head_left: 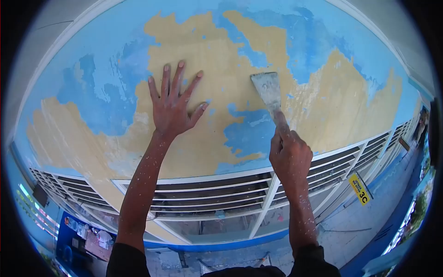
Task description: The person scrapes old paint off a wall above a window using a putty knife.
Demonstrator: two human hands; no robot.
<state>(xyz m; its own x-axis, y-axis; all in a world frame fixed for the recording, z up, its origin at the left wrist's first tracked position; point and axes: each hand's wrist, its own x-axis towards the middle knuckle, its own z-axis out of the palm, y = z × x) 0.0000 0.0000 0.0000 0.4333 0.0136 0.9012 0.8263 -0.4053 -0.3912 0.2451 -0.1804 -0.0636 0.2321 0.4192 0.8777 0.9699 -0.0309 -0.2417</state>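
My left hand (173,108) lies flat against the wall (212,152) with its fingers spread, on a bare tan patch. In my right hand (291,152) is a paint scraper (267,87); the fingers wrap its handle and the index finger stretches along it. The scraper's wide, whitish-smeared blade points up and lies at the wall, just above a leftover patch of blue paint (249,134). Ragged areas of light and darker blue paint surround the tan surface. Pale specks dot both forearms.
Louvred windows (212,196) in white frames run below the wall section. A yellow sign (360,189) marked 3C sticks out at the right. Far below are the floor (341,231) and, at lower left, a table (98,244) with things on it.
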